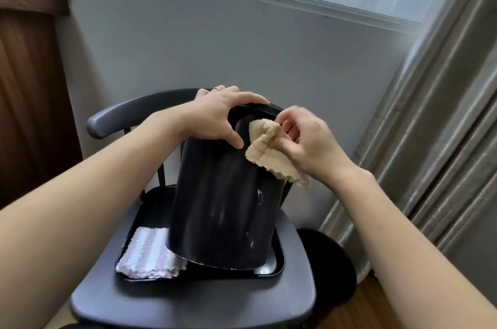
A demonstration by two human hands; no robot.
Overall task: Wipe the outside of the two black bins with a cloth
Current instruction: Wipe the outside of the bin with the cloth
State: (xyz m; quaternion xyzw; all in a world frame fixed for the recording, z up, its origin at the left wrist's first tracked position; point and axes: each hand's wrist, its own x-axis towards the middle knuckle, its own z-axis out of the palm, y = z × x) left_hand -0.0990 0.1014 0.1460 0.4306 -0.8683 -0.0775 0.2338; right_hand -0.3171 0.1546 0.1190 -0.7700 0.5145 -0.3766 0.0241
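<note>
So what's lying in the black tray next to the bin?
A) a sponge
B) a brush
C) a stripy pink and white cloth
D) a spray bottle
C: a folded pink and white striped cloth lies in the tray beside the tilted black bin, which also rests in it.
</note>
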